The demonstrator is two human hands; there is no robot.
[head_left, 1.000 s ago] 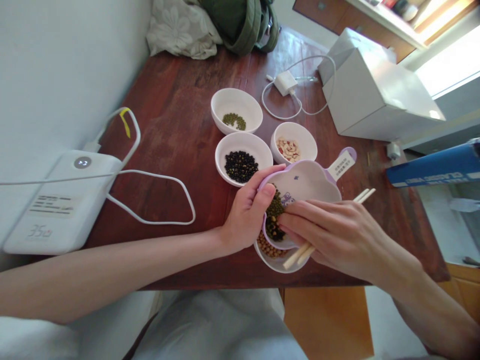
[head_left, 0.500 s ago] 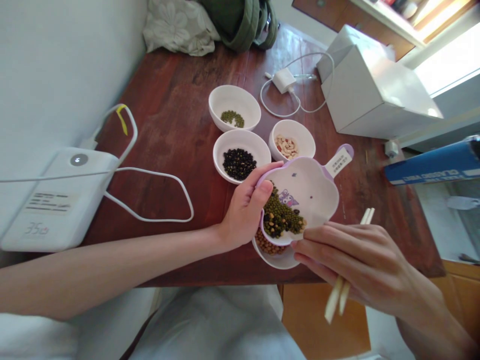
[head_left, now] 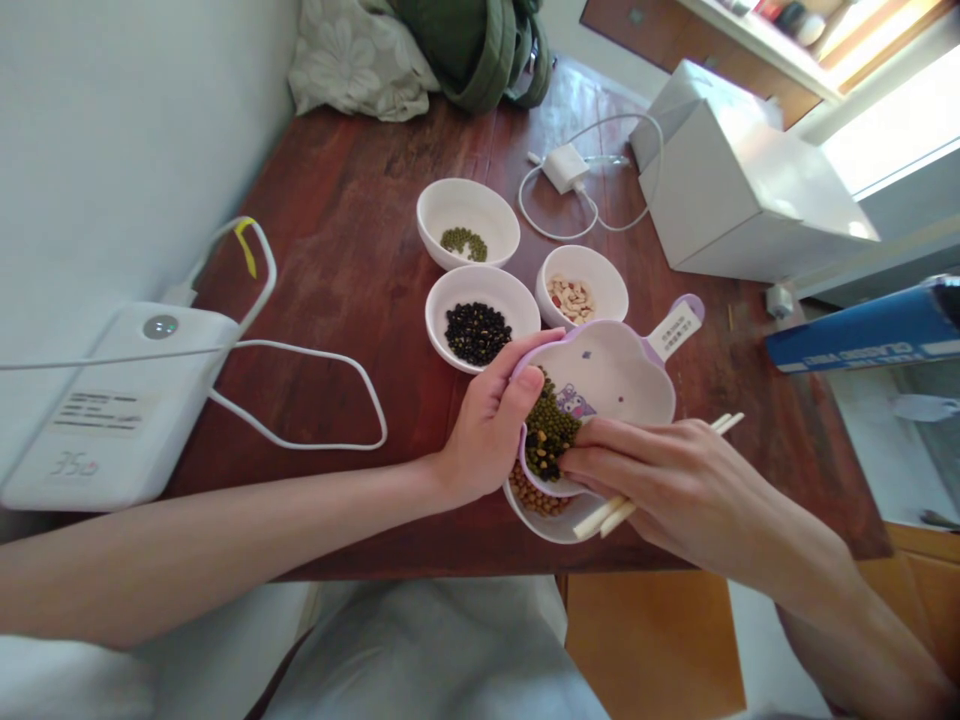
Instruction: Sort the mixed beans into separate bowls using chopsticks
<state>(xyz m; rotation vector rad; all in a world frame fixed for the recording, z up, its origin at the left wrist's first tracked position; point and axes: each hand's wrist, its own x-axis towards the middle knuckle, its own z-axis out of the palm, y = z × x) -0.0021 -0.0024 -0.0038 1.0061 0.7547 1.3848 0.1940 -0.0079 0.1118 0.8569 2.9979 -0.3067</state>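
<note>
My left hand (head_left: 495,425) grips the left rim of a white and purple handled bowl (head_left: 630,375), tilted toward me. Mixed beans (head_left: 551,425), mostly green with some black and yellow ones, are heaped at its lower left. Inside the bowl, the fingertips of my right hand (head_left: 660,475) are closed at the beans; what they pinch is hidden. That hand also keeps a pair of chopsticks (head_left: 604,517) tucked under the palm. Below the handled bowl, a white bowl of light brown beans (head_left: 536,495) is partly covered.
Three white bowls stand beyond my hands, with green beans (head_left: 463,242), black beans (head_left: 478,333) and peanuts (head_left: 571,298). A white power bank (head_left: 112,410) with cables lies left. A charger (head_left: 565,168), white box (head_left: 742,190) and blue box (head_left: 862,325) are right.
My right hand has moved left from the bowl's lower rim onto the beans inside. The chopsticks have swung to a flatter angle. My left hand keeps its hold.
</note>
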